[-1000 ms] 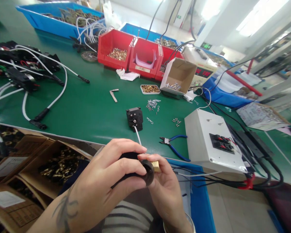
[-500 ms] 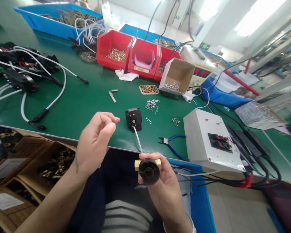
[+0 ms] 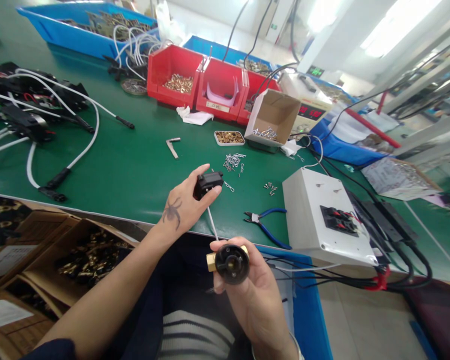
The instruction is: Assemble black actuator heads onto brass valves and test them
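My left hand [image 3: 189, 200] grips a small black box-shaped housing [image 3: 209, 183] between thumb and fingers, near the bench's front edge. From the housing a white cable [image 3: 212, 223] runs down towards my right hand [image 3: 255, 287]. That hand is closed round a brass valve body with a round black collar [image 3: 231, 263], its open face turned up at me. A brass hex end [image 3: 211, 262] sticks out on the left. Just beyond the housing lie a loose spring clip [image 3: 229, 186] and a pile of similar clips [image 3: 233, 161].
Blue-handled cutters [image 3: 266, 225] lie beside a grey switch box [image 3: 322, 220]. Small screws [image 3: 270, 188], a tray of brass parts [image 3: 229, 138] and an L-shaped metal piece [image 3: 172, 148] lie farther back. Red bins [image 3: 219, 112] stand behind them. Cabled black units [image 3: 26, 120] fill the left side.
My left hand has moved right and taken hold of the black housing, which is now tipped over. The right hand still holds the valve body, its collar turned slightly more towards me.
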Available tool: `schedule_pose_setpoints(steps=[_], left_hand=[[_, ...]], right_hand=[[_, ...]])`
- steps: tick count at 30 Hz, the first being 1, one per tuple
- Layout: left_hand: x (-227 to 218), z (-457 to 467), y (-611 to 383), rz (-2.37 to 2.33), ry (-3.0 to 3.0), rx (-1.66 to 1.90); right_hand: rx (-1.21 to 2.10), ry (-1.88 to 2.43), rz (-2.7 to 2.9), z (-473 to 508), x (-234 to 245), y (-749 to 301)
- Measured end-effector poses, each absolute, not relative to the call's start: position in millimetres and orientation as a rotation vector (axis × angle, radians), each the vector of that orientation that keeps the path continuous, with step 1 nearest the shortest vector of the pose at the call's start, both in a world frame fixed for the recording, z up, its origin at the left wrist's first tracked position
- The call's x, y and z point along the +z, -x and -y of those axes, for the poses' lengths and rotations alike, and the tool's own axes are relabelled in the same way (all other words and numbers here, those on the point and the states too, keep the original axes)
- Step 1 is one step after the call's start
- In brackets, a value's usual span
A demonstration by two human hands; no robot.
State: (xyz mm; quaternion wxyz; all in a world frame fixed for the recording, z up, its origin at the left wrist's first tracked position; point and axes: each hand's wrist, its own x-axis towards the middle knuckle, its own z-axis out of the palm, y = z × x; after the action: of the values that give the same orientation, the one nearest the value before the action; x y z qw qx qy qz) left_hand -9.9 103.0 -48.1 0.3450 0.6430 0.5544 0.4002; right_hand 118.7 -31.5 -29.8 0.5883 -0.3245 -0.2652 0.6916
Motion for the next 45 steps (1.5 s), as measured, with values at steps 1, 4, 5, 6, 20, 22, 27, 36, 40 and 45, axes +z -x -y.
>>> schedule_pose_setpoints(steps=[1,4,5,6,20,22,27,36,40,45], left_hand=[[-47,-97,10,-1.351,-1.535,1.092],[-40,-80,10,-1.038,-1.044,1.144],[-35,-75,11,-0.963,-0.933,1.132],[-31,-70,13,-0.909,-0.862,1.117],[-3,-17,28,-0.963,-1.704,1.249],[-2,-14,28,-0.961,-1.782,1.243],[-7,-15,27,-0.966,-1.931,1.212],[-22,-7,31,-1.203,-2.109,1.063],[-21,-7,28,-1.257,-2.142,1.043],[-18,-6,20,-1.256,-2.101,1.188]], right_hand=[[1.627,0.759,0.599,31,-30,-119],[1.650,0.811,0.587,32,-29,-121],[1.642,0.834,0.602,33,-28,-121],[1.630,0.858,0.620,33,-28,-120],[1.557,0.983,0.682,35,-19,-118],[1.519,1.000,0.684,38,-20,-117],[1.385,1.106,0.745,43,-22,-113],[1.303,1.195,0.707,31,-17,-126],[1.280,1.184,0.804,30,-13,-125],[1.242,1.170,0.922,27,-13,-131]])
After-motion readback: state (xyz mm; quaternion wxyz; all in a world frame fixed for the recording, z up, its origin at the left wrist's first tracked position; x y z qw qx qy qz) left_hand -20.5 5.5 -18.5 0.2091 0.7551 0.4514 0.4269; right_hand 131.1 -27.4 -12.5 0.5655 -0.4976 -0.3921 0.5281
